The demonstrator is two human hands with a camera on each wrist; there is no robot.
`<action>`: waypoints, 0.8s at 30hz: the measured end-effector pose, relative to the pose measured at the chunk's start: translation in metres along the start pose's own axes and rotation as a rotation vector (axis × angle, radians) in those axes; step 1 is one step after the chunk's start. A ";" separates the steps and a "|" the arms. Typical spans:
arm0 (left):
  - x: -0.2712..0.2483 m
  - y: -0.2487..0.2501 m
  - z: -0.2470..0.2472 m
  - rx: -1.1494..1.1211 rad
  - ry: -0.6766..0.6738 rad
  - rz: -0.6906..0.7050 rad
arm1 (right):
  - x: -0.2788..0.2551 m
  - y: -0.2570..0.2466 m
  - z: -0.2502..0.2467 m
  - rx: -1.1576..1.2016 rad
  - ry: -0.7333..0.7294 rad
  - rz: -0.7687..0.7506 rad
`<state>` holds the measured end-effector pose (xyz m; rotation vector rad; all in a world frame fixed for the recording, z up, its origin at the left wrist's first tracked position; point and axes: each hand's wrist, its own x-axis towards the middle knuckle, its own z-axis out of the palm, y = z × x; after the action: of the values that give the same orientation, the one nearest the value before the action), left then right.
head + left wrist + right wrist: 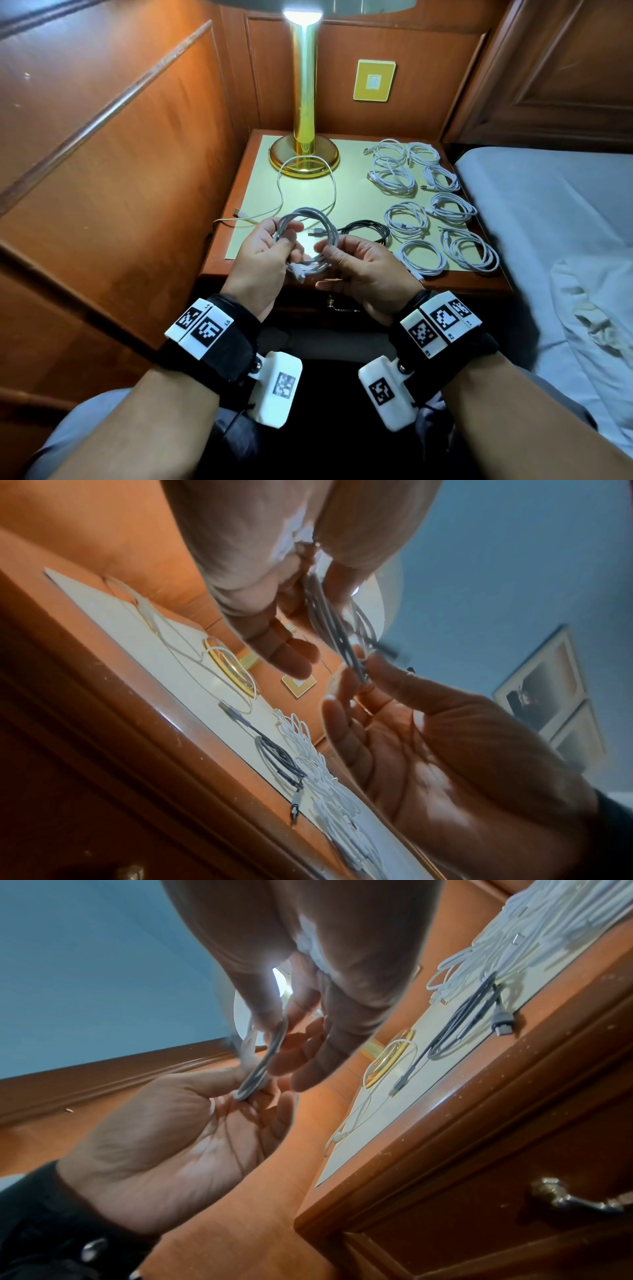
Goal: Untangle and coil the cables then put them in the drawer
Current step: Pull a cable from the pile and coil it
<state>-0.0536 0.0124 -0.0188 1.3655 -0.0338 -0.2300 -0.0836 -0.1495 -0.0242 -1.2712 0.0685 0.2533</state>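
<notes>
Both grips, left hand (270, 240) and right hand (356, 263), pinch the grey cable coil (308, 222) between them: light, limp, springy, so best held across all its loops.

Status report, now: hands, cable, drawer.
Left hand and right hand both pinch the grey coiled cable above the nightstand's front edge. Loose white cable still uncoiled. Drawer shut.

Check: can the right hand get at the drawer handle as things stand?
Probably not yet. The right hand and left hand both pinch the grey coiled cable. The drawer handle sits just below, unobstructed, so once the coil is put down, likely yes.
</notes>
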 end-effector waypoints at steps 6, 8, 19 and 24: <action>-0.001 0.001 -0.001 0.089 -0.008 -0.021 | 0.003 0.000 -0.007 -0.042 0.095 -0.060; 0.000 0.000 0.000 0.043 0.002 -0.049 | 0.002 0.000 -0.008 -0.057 0.102 -0.061; 0.005 -0.007 -0.005 0.104 0.052 -0.047 | 0.005 -0.007 -0.015 -0.124 0.191 -0.007; 0.006 -0.005 -0.003 0.042 0.052 -0.083 | 0.008 -0.009 -0.020 -0.137 0.199 -0.028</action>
<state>-0.0475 0.0136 -0.0249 1.4159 0.0615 -0.2647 -0.0723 -0.1693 -0.0232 -1.4303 0.2065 0.1078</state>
